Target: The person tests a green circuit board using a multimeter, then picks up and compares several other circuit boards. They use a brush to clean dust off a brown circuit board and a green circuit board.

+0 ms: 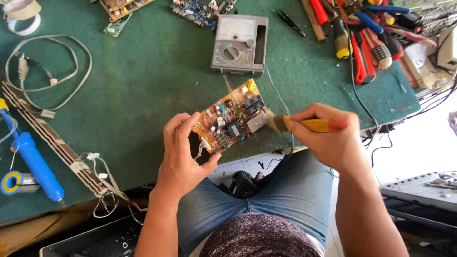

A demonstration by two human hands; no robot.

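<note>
Left hand (pixel 183 152) grips the orange circuit board (pixel 231 121) by its near edge, tilted up above the front edge of the green table (pixel 143 95). Right hand (pixel 328 135) is closed on a yellow-handled brush (pixel 304 124), bristles at the board's right edge. Step in hand appears to be brushing the board; the next stroke likely calls for a light sweep across the components, board held steady.

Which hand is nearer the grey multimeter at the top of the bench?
Right, narrowly. The right hand holds a brush below and right of the multimeter; the left hand grips the circuit board farther down, lower left.
</note>
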